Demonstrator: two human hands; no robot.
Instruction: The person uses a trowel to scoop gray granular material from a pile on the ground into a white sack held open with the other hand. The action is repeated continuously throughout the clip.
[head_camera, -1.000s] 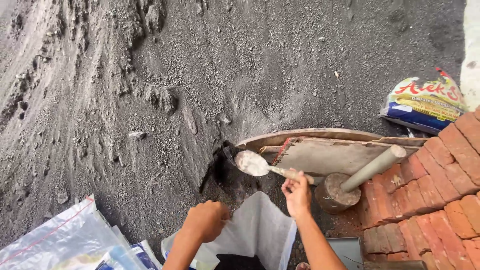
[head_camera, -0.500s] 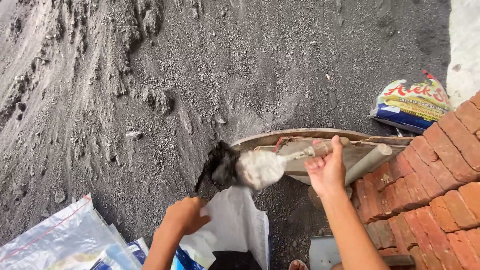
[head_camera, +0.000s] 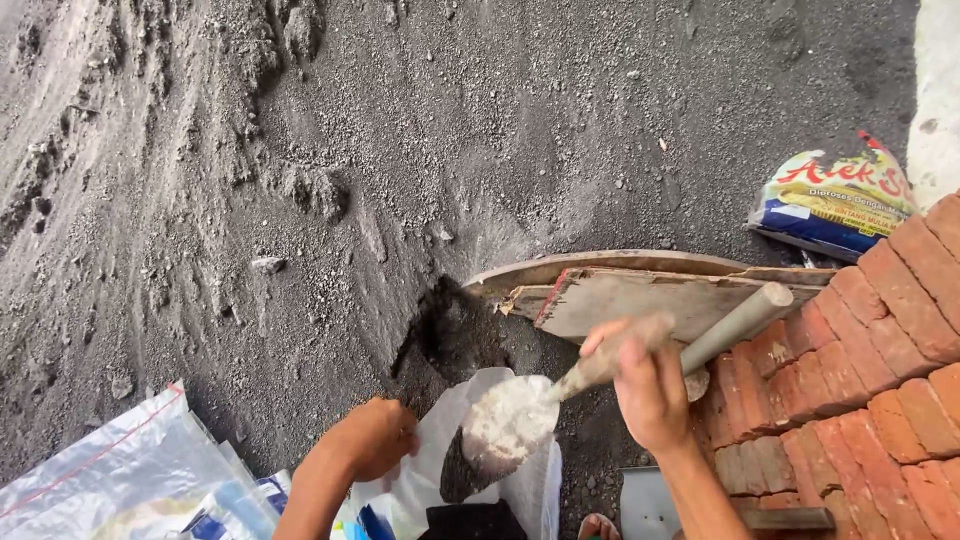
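Scooping sand into the bag

Our right hand (head_camera: 650, 385) grips the trowel (head_camera: 510, 420); left hand (head_camera: 375, 435) pinches the bag (head_camera: 530, 480) open; tip slowly over the mouth.

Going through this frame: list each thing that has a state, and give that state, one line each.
Right hand: shut on the trowel handle.
Metal trowel with wooden handle: tilted over the bag mouth, blade coated pale.
Left hand: gripping the bag's rim.
White plastic bag: held open.
Wooden board: lying flat on dark sand.
Printed yellow-blue sack: lying on its side.
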